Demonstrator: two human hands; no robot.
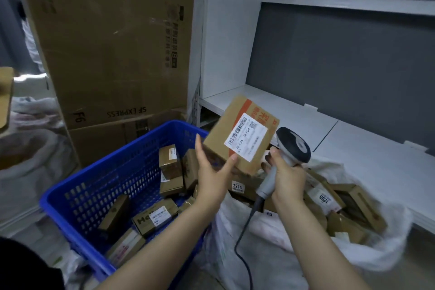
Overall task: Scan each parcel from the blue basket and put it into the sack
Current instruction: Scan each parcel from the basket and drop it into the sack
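Brown cardboard parcel (240,135), white barcode label, pinched by left hand (211,179); right hand (286,176) grips scanner (293,146); white shelf (282,107), grey wall (341,54).

Your left hand (211,176) holds the cardboard parcel (237,139) tilted in the air, its white barcode label facing you and orange print at its far end. Just right of it, your right hand (284,179) grips the corded grey handheld scanner (294,146). The blue perforated basket (113,172) holds several small brown boxes. Beside it, the open white sack (381,256) is filled with cardboard parcels.
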